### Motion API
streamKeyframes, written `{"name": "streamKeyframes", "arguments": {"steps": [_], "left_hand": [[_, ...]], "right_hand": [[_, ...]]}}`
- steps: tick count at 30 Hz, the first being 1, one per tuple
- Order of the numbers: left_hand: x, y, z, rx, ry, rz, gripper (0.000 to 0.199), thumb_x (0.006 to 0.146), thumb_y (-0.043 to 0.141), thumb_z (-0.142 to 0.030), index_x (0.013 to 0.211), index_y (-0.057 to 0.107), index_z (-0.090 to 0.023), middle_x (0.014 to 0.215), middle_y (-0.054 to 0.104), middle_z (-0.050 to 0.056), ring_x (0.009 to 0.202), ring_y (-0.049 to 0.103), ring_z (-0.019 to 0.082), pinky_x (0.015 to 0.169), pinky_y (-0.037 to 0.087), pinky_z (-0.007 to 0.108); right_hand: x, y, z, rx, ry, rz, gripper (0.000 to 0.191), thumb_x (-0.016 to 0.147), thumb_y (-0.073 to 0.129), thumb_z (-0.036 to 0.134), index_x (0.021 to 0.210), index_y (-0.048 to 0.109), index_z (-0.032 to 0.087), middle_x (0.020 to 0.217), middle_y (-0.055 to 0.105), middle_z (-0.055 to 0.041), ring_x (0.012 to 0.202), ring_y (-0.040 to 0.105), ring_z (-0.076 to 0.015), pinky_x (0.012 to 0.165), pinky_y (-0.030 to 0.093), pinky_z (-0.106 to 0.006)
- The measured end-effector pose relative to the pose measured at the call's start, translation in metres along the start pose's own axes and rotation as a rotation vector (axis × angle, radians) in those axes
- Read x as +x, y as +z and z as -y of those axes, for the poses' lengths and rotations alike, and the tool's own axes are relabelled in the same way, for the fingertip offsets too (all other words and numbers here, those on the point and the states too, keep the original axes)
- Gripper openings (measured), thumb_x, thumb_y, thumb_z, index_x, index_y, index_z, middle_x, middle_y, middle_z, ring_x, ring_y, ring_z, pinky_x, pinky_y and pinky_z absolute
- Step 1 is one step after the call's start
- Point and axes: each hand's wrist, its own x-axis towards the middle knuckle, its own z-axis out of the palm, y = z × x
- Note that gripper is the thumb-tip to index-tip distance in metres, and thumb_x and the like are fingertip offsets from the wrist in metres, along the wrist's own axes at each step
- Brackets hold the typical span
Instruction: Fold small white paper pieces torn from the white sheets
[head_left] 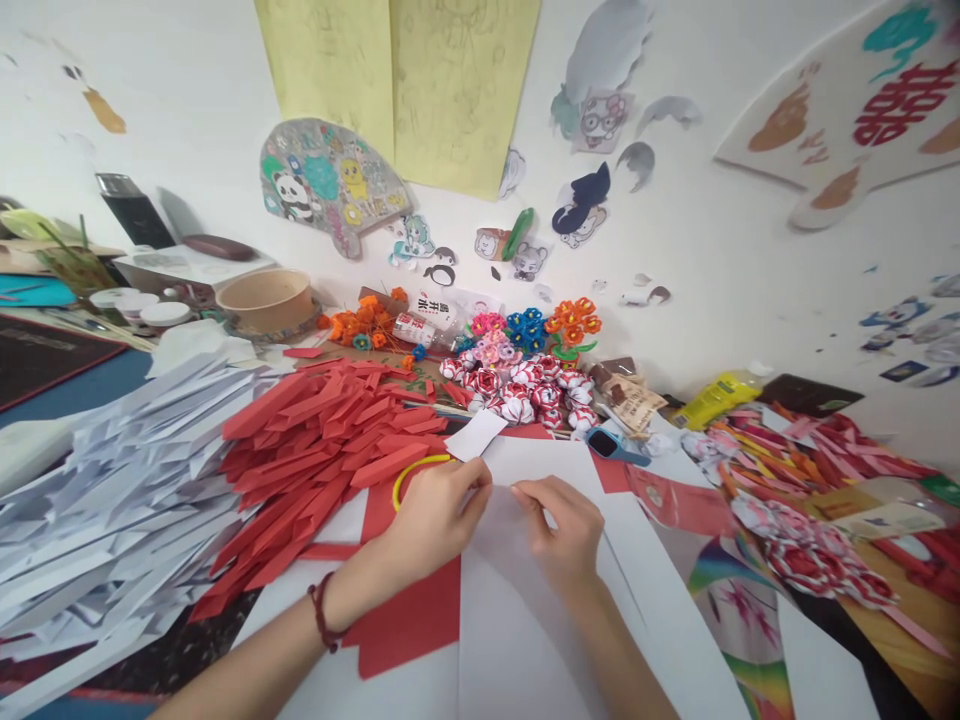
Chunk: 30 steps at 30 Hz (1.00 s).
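Observation:
My left hand (442,510) is closed in a pinch at the middle of the desk, thumb against the fingers, beside a small white paper piece (477,434). What it grips, if anything, is too small to make out. A short gap to the right, my right hand (561,522) is pinched in the same way over white paper sheets (517,620); nothing can be made out between its fingertips. Behind my left wrist lie red paper (420,620) and a yellow ring (405,475). A heap of folded red strips (322,440) is left of my left hand.
Folded white strips (127,490) cover the left side. Red-and-white paper flowers (525,385), a blue watch (611,445) and a yellow bottle (720,395) stand or lie toward the wall. A round tan container (266,300) is at the back left. More flowers (817,560) lie right.

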Motion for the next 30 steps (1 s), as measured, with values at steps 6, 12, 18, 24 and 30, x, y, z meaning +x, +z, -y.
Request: {"name": "streamKeyframes", "arguments": {"steps": [6,12,18,24,30], "left_hand": [[0.001,-0.005,0.002,0.075,-0.027,-0.002,0.012,0.086,0.043,-0.017,0.079,0.053,-0.020,0.072,0.061,0.001,0.067,0.056,0.014,0.061,0.036,0.022],[0.005,-0.012,0.012,0.147,-0.066,-0.047,0.014,0.086,0.044,-0.018,0.076,0.054,-0.018,0.070,0.061,0.003,0.064,0.056,0.015,0.059,0.036,0.024],[0.007,-0.010,0.012,0.021,-0.105,-0.210,0.014,0.090,0.044,-0.026,0.096,0.054,-0.019,0.091,0.066,0.004,0.079,0.060,0.017,0.070,0.042,0.027],[0.009,-0.008,0.011,0.000,-0.089,-0.208,0.020,0.089,0.049,-0.034,0.102,0.057,-0.020,0.098,0.065,0.005,0.086,0.059,0.019,0.075,0.043,0.029],[0.006,-0.005,0.014,-0.045,-0.102,-0.063,0.014,0.087,0.050,-0.022,0.082,0.063,-0.019,0.082,0.067,0.003,0.075,0.060,0.016,0.067,0.041,0.024]], "right_hand": [[0.003,-0.010,-0.010,-0.002,0.029,-0.078,0.013,0.084,0.057,0.011,0.075,0.065,0.017,0.063,0.062,-0.0018,0.057,0.053,-0.0131,0.056,0.039,-0.025],[0.006,-0.029,-0.027,-0.080,0.277,-0.232,0.015,0.083,0.061,0.024,0.072,0.067,0.015,0.065,0.065,-0.0030,0.058,0.056,-0.0154,0.058,0.042,-0.027],[0.006,-0.022,-0.026,0.083,0.464,-0.126,0.024,0.083,0.060,0.034,0.072,0.067,0.014,0.067,0.065,-0.0033,0.063,0.056,-0.0170,0.061,0.044,-0.027],[0.009,-0.008,-0.014,0.287,0.602,0.007,0.025,0.083,0.060,0.038,0.079,0.068,0.015,0.075,0.067,-0.0041,0.069,0.058,-0.0174,0.062,0.046,-0.026],[0.007,0.003,-0.016,0.468,0.587,0.343,0.021,0.083,0.060,0.035,0.087,0.072,0.018,0.088,0.071,-0.0056,0.081,0.064,-0.0199,0.072,0.048,-0.028]]}}
